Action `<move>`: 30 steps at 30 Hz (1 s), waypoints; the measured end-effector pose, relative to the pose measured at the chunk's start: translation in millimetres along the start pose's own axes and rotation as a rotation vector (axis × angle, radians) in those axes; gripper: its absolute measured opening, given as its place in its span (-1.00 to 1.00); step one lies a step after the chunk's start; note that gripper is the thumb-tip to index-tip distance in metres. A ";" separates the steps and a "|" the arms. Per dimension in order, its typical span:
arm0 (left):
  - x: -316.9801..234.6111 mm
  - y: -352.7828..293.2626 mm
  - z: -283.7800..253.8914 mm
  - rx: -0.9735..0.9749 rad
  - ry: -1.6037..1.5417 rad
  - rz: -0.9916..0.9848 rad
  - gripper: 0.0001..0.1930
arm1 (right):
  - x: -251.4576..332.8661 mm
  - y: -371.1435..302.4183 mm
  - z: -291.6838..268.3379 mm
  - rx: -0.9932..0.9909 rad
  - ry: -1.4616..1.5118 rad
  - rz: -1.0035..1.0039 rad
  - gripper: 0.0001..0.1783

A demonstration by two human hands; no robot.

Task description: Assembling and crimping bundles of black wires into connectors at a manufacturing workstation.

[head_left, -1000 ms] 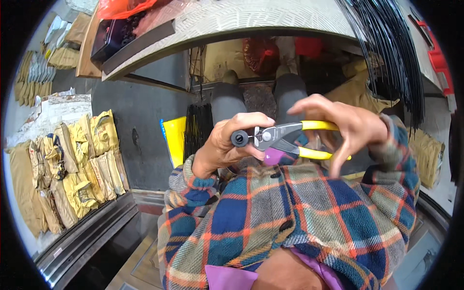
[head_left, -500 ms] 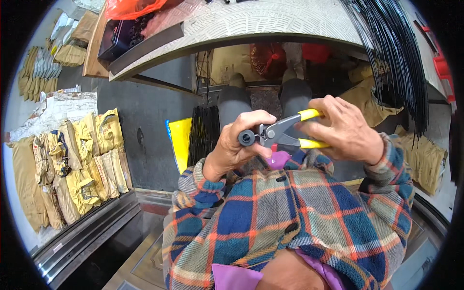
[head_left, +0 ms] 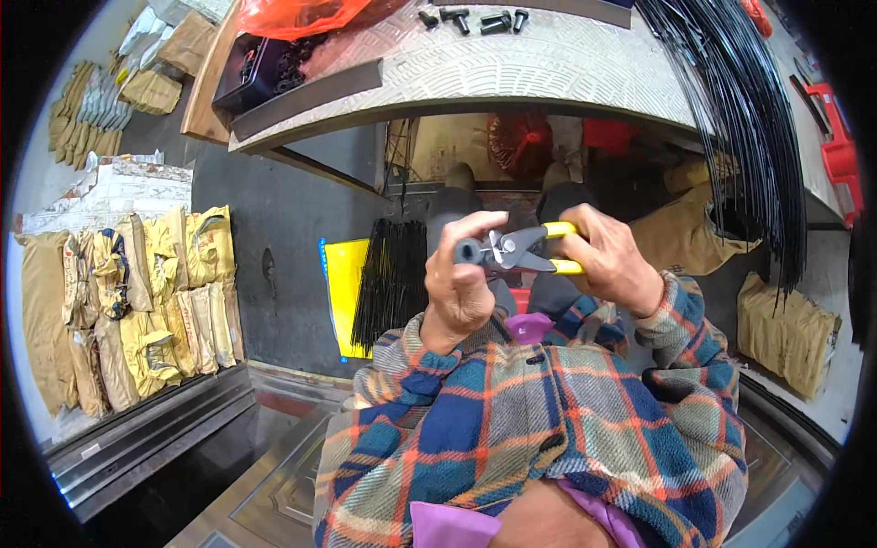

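My left hand [head_left: 454, 290] is closed around a small black cylindrical part [head_left: 469, 250] with a round hole in its end. My right hand [head_left: 607, 260] grips pliers [head_left: 521, 250] with grey jaws and yellow handles. The handles are drawn near each other in my fist. The jaws sit right beside the black part, by my left fingers, where a small shiny metal bit shows. Whether the jaws bite on that bit is too small to tell. Both hands are held in front of my chest, above my lap.
Ahead stands a patterned table [head_left: 548, 78] with several black bolt-like parts [head_left: 493, 22], a dark bin [head_left: 260, 73] and an orange bag [head_left: 301, 16]. Long black strips [head_left: 749, 119] hang over its right side. More black strips [head_left: 391, 283] and a yellow sheet [head_left: 347, 297] lie left of my legs.
The pliers' handles have come closer together as my right hand moved left and slightly toward me. My left thumb has shifted up over the black part. My view has tilted, showing more of the table.
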State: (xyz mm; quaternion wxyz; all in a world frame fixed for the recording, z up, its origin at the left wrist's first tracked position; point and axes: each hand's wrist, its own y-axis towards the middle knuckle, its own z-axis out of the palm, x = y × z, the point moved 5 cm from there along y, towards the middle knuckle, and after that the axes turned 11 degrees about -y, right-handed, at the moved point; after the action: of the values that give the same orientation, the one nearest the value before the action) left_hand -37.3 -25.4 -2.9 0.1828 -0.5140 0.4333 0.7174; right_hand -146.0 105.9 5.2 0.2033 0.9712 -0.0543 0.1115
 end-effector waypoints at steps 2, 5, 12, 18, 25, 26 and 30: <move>7.7 2.7 -5.3 -0.035 -0.148 -0.028 -0.34 | -4.4 -1.8 11.6 -0.001 0.700 0.139 -0.81; 19.2 6.5 -6.7 -0.085 -0.169 -0.042 -0.27 | -18.8 10.0 13.2 0.242 1.365 0.542 -0.61; 7.2 9.2 5.7 0.004 -0.149 -0.067 -0.28 | -165.4 147.0 -20.6 -0.267 0.442 0.667 -0.70; 16.6 13.1 -4.5 0.053 -0.244 -0.082 -0.31 | -248.3 247.2 3.0 -0.185 -0.353 0.648 -0.70; 25.8 28.1 -16.0 0.025 -0.262 -0.087 -0.32 | -279.4 285.5 39.9 -0.010 -0.508 0.431 -0.73; 27.1 29.5 -17.7 0.021 -0.264 -0.087 -0.32 | -282.4 286.9 38.9 -0.025 -0.499 0.434 -0.73; 29.9 28.9 -20.9 0.006 -0.286 -0.111 -0.32 | -279.1 285.8 32.4 -0.092 -0.465 0.420 -0.78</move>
State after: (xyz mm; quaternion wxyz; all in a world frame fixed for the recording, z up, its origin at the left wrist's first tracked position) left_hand -57.8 -63.9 -19.2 0.2837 -0.4291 0.3757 0.7708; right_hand -453.3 -151.0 19.1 0.2014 0.9280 -0.3039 -0.0766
